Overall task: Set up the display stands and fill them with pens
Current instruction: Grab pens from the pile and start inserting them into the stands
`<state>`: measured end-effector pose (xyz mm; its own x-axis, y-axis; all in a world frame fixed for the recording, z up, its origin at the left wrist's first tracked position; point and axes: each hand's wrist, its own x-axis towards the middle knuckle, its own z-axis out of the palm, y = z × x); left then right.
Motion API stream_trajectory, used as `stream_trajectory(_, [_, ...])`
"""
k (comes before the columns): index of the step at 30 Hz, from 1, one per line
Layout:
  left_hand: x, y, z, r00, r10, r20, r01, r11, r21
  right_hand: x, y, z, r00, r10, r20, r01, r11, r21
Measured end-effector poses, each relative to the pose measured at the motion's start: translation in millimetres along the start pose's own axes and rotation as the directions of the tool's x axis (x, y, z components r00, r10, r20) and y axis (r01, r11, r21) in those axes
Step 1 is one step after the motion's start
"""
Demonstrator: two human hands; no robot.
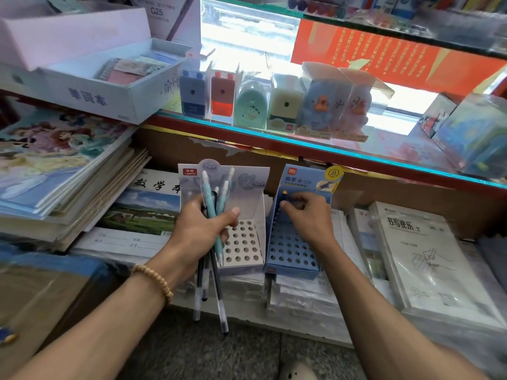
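Two stands: side by side on plastic-wrapped stacks of books, low shelf, under glass shelf (343, 153).
White stand (244, 242): left one, grey backboard w/ red logo tag, hole grid in base, visible holes w/o pens.
Blue stand (290, 250): right one, just beside white stand, blue backboard w/ yellow tab at top right, hole grid sloping down toward viewer.
L hand (203, 229): in front of white stand, fingers curled round a bundle of pens (212, 215); thumb pressed across them. Bead bracelet (153, 281) on wrist.
Pens: several, mixed – teal/white ones pointing up past backboard, dark ones w/ clear caps hanging down below the hand, past shelf edge. Fanned out, not parallel.
R hand (304, 215): over upper rows of blue stand, fingers bent, tips at the grid's back left. Small orange-tipped item by fingertips; can't tell if pinched or already in a hole.
Glass shelf: row of boxed sharpeners (271, 102) – blue, red, mint, cream, duck-shaped ones in clear boxes.
Left side: tilted pile of exercise books (63, 165), white box (109, 83) w/ notebooks above it.
Right side: white workbooks (428, 256) in plastic wrap, near blue stand.
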<state>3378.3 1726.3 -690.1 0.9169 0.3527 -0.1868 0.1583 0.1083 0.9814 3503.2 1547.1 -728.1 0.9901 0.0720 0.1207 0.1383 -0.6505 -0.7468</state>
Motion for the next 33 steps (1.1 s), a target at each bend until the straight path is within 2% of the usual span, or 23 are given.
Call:
stream_trajectory(2, [-3, 2, -3, 0.998, -0.016, 0.065, 0.018, 0.999, -0.031, -8, -15, -7, 1.000, 0.003, -0.030, 0.000, 0.993, 0.114])
stream_trajectory(4, [-7, 6, -5, 0.991, -0.026, 0.131, 0.034, 0.998, -0.061, -20, -39, -16, 0.995, -0.042, 0.090, 0.017, 0.965, 0.261])
stream_trajectory(7, [-11, 12, -6, 0.977, -0.036, 0.209, 0.054, 0.995, -0.084, -39, -69, -24, 0.947, -0.127, 0.295, 0.007, 0.926, 0.378])
stream_trajectory(11, [-19, 15, -8, 0.935, -0.094, 0.343, 0.147, 0.980, -0.133, -51, -80, -21, 0.917, -0.086, 0.389, -0.139, 0.846, 0.515])
stream_trajectory(14, [-24, 16, -10, 0.911, -0.124, 0.393, 0.192, 0.972, -0.138, -53, -80, -19, 0.904, -0.101, 0.416, -0.174, 0.802, 0.572])
stream_trajectory(22, [-26, 17, -16, 0.911, -0.164, 0.378, 0.248, 0.951, -0.184, -55, -85, -17, 0.879, -0.069, 0.472, -0.280, 0.725, 0.629])
stream_trajectory(27, [-27, 16, -28, 0.909, -0.231, 0.348, 0.324, 0.916, -0.237, -55, -92, -13, 0.882, -0.036, 0.470, -0.352, 0.614, 0.707])
stream_trajectory(30, [-27, 14, -39, 0.917, -0.257, 0.304, 0.334, 0.912, -0.238, -53, -97, -8, 0.919, 0.011, 0.394, -0.326, 0.581, 0.745])
stream_trajectory(33, [-28, 13, -48, 0.937, -0.277, 0.215, 0.322, 0.922, -0.216, -53, -102, -2, 0.918, -0.041, 0.394, -0.287, 0.618, 0.732])
